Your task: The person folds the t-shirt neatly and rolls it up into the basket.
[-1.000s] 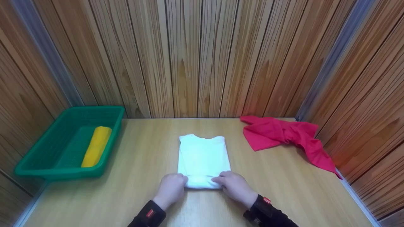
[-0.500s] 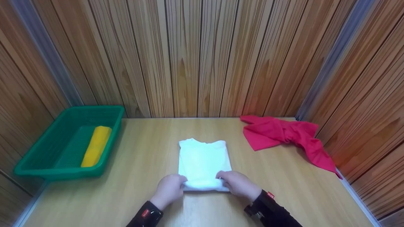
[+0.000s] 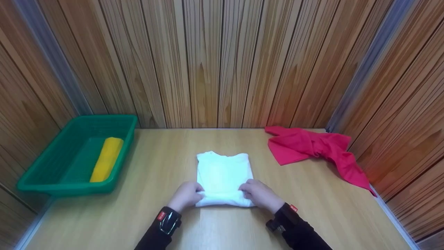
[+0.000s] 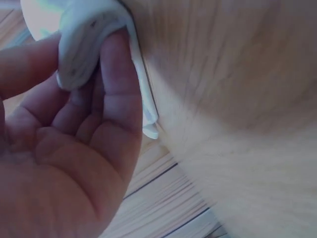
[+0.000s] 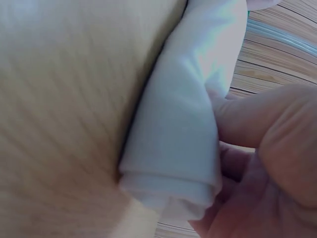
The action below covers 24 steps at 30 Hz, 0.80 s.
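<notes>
A white shirt (image 3: 223, 173), folded into a narrow block, lies mid-table with its neckline toward the back wall. Its near edge forms a thick roll (image 3: 225, 199). My left hand (image 3: 186, 195) pinches the roll's left end; in the left wrist view the thumb and fingers curl about the layered cloth (image 4: 81, 54). At the other end my right hand (image 3: 261, 195) grips the roll, thumb on top of the white cloth (image 5: 171, 134) in the right wrist view. Some right fingertips are hidden by the cloth.
A green plastic basket (image 3: 74, 189) stands at the left with a rolled yellow cloth (image 3: 107, 159) inside. Crumpled red cloth (image 3: 312, 144) lies at the back right, against the side wall. Wood-panelled walls (image 3: 204, 69) enclose the table (image 3: 159, 156) at the back and sides.
The near edge has become a thicker roll. The shirt slid slightly toward me, then both hands shifted a little forward with the roll. My right hand moved slightly outward along it.
</notes>
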Each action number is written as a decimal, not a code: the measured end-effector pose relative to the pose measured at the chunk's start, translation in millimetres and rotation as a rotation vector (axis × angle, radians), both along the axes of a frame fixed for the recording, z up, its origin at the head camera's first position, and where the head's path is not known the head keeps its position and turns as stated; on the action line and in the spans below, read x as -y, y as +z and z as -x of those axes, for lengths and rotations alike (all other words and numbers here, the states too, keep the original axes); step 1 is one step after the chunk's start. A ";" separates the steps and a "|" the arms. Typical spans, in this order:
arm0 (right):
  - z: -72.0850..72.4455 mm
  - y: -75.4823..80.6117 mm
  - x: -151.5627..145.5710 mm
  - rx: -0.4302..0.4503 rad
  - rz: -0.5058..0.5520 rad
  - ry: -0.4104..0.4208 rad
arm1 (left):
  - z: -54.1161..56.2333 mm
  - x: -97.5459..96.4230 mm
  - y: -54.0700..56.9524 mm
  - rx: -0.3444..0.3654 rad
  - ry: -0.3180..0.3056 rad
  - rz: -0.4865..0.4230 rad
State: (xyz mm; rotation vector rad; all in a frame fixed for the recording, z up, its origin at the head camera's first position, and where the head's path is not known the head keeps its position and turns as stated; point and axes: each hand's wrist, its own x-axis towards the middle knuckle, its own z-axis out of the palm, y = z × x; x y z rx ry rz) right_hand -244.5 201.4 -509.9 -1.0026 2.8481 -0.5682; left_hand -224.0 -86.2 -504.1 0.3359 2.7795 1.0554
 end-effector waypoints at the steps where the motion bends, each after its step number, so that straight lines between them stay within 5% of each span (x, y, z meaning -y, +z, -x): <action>1: -0.2 -0.7 0.6 -0.013 0.004 -0.006 | 1.2 0.1 0.6 0.024 0.015 -0.007; 10: -9.4 -2.6 4.7 -0.083 -0.026 -0.093 | 3.6 -6.1 3.1 0.153 0.105 0.012; 15: -20.0 0.3 6.6 -0.229 -0.008 -0.029 | 3.4 -8.2 4.2 0.148 0.112 0.035; 24: -48.0 11.9 14.6 -0.299 -0.008 0.059 | 3.2 -8.8 5.0 0.174 0.128 0.051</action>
